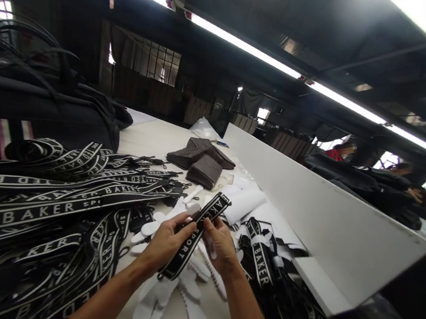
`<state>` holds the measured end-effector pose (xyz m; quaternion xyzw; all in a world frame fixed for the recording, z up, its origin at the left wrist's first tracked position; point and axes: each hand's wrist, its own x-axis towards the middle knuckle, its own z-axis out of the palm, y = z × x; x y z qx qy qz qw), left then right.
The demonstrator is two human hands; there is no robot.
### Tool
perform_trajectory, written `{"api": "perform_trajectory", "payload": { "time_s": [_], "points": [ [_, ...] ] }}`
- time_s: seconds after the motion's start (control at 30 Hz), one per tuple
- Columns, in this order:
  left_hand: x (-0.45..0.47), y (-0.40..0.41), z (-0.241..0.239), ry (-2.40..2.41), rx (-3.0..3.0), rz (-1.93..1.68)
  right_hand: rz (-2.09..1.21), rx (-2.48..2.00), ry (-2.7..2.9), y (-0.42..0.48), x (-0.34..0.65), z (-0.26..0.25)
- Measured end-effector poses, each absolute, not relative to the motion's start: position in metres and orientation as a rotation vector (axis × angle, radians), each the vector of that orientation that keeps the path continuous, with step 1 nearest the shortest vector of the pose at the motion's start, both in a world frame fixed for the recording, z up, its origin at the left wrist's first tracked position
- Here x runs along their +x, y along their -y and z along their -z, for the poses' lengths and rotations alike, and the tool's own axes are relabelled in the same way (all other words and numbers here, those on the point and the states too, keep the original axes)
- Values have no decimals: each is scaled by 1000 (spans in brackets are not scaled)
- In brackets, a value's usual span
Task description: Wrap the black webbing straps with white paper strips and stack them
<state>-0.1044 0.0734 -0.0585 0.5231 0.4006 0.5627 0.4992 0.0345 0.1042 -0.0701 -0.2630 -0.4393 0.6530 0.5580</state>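
A black strap with white lettering is stretched between both hands above the table. My left hand grips its lower part, fingers laid along the strap. My right hand pinches the strap from below near its middle. Under the hands lie several white flat plastic pieces with scalloped edges. A big heap of the same black lettered straps covers the table to the left. More folded straps lie to the right of my right wrist.
Black bags are stacked at the back left. Brown fabric pouches lie further up the cream table. A white board divider runs along the right. Other people work beyond it.
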Motion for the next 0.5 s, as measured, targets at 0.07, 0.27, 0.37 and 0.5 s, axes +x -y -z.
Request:
{"api": "perform_trajectory", "payload": {
  "time_s": [0.07, 0.27, 0.37, 0.5],
  "points": [
    [-103, -73, 58, -1007, 1256, -1361, -1522, -633, 1035, -106, 37, 72],
    [-107, -75, 56, -1163, 1289, -1403, -1374, -800, 1142, -107, 39, 75],
    [-114, -80, 60, -1251, 1386, -1452, -1281, -917, 1290, -105, 38, 74],
    [-122, -85, 67, -1420, 1457, -1456, -1108, -1025, 1335, -95, 31, 70]
  ]
}}
